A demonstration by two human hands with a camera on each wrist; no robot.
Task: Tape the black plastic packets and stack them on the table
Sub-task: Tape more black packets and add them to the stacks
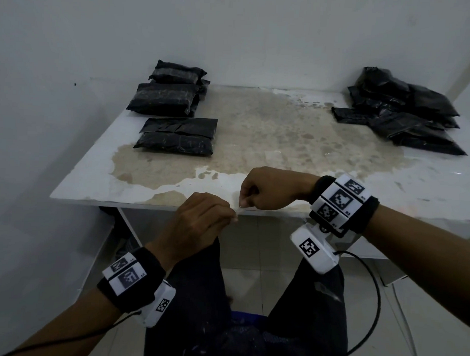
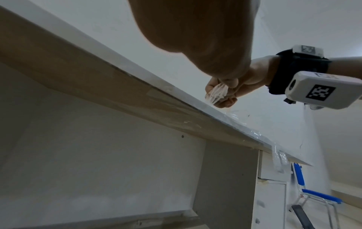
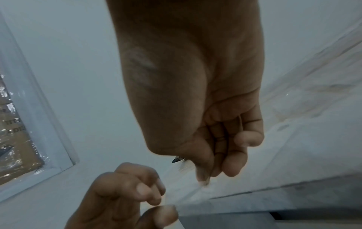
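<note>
A strip of clear tape (image 1: 239,208) is stretched between my two hands at the table's front edge. My left hand (image 1: 234,215) pinches its near end with thumb and forefinger. My right hand (image 1: 243,202) pinches the far end, where the tape (image 2: 216,94) looks crumpled in the left wrist view. The right wrist view shows the tape (image 3: 186,167) running from my right hand (image 3: 203,178) down to my left hand (image 3: 162,203). One folded black packet (image 1: 176,136) lies alone at the left. Behind it stands a stack of black packets (image 1: 167,93). A loose pile of black packets (image 1: 401,114) sits at the back right.
The white table (image 1: 256,141) has a worn brown patch in its middle. More clear tape strips (image 2: 339,159) hang off its front edge to the right. A blue chair (image 2: 313,195) stands on the floor at the right. Walls close in behind and at the left.
</note>
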